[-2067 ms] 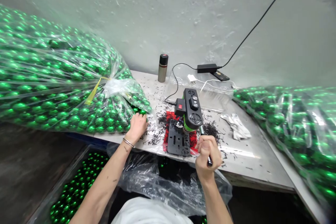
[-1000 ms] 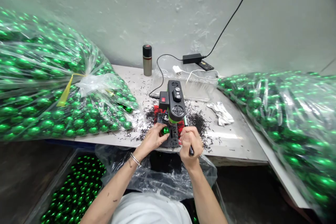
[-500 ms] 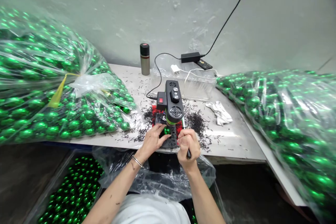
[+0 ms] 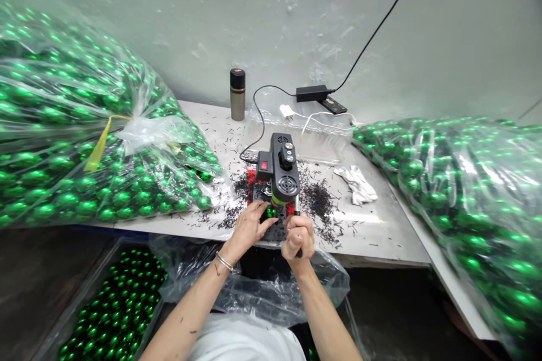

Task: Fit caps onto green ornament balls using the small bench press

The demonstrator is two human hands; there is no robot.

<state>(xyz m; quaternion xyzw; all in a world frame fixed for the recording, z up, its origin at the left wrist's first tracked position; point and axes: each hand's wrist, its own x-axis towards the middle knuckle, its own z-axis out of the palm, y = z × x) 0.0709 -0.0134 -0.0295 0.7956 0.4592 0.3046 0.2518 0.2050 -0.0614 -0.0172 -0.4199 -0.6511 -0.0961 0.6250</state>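
A small black bench machine (image 4: 284,164) with vents, silver buttons and a red switch stands on the table. Beneath its head sits a shiny green bauble (image 4: 271,212). My left hand (image 4: 250,224) pinches the bauble from its left side between thumb and fingers. To the right, my right hand (image 4: 300,238) is wrapped round a black-ended lever handle (image 4: 300,252) of the machine. Red material (image 4: 251,179) shows beside the machine's base. The top of the bauble is partly hidden by the head.
Large clear bags of green baubles lie at left (image 4: 97,141) and right (image 4: 457,192). Black shreds (image 4: 317,203) litter the table. Behind stand a flask (image 4: 237,96), a plastic tray (image 4: 322,146) and a power adapter (image 4: 312,93). White gloves (image 4: 357,184) lie right; a bauble-filled bin (image 4: 118,299) is below.
My right hand has shifted slightly left, closer to the machine, with the lever. My left hand stays at the bauble. The whole view has shifted a little.
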